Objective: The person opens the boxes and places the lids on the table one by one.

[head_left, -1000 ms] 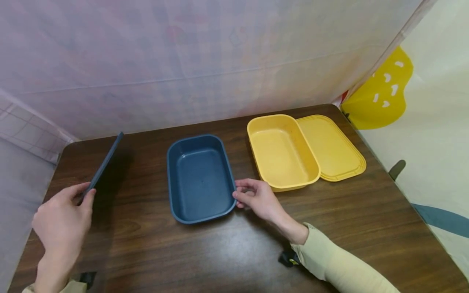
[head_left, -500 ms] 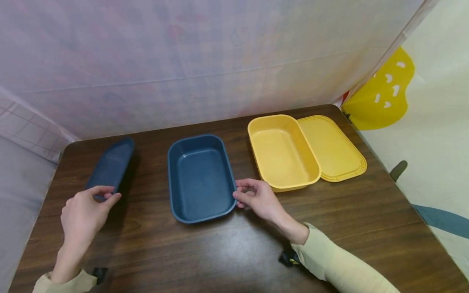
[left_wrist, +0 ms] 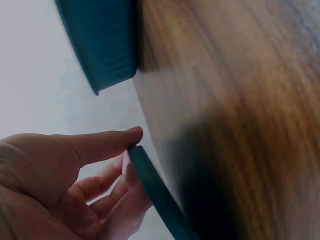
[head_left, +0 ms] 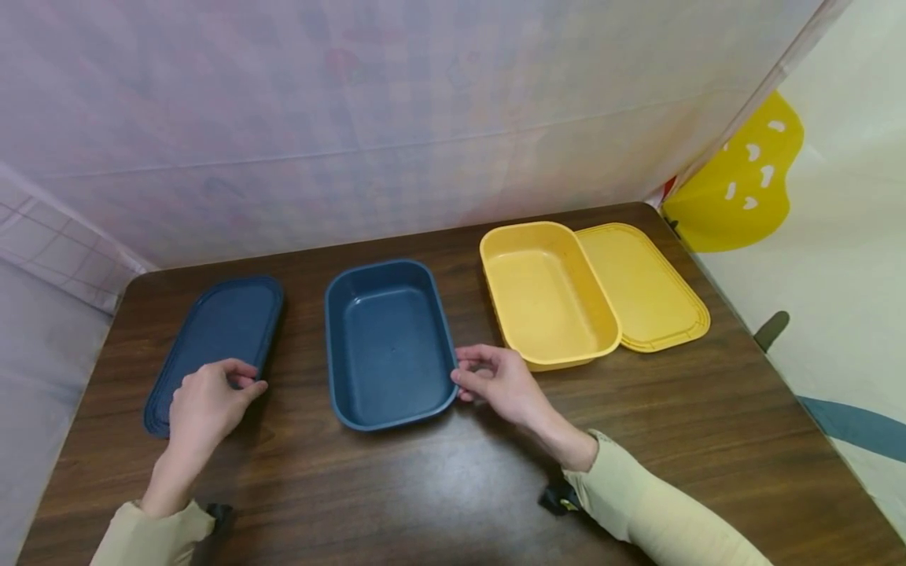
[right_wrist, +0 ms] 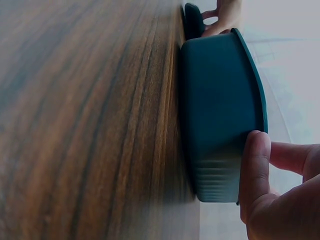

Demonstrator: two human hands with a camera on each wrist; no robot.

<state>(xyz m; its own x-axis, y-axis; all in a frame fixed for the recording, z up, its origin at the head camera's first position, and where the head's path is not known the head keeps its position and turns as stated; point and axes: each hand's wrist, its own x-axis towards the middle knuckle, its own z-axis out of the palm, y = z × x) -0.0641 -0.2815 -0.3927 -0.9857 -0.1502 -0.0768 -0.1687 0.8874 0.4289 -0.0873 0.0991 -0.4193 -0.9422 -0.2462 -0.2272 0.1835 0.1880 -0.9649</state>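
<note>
My left hand [head_left: 208, 405] pinches the right edge of a flat dark blue lid [head_left: 225, 324] between thumb and fingers. In the left wrist view the held edge of the lid [left_wrist: 155, 187] is raised off the table, a shadow beneath it. To the right, an uncovered dark blue rectangular box [head_left: 392, 346] stands upright. My right hand [head_left: 506, 387] holds that box at its right rim near the front corner. The right wrist view has the thumb [right_wrist: 257, 150] against the rim of the box [right_wrist: 220, 95], other fingers beyond it.
An uncovered yellow box [head_left: 548, 303] stands to the right of the blue one. Its outer side neighbours a flat yellow lid [head_left: 647, 291]. Everything is on a dark wooden table [head_left: 396, 495], with a pale curtain [head_left: 396, 118] along the back edge.
My left hand has moved right and turned the blue lid from nearly edge-on to almost flat, lowering it toward the table. The right hand and the blue box have stayed put.
</note>
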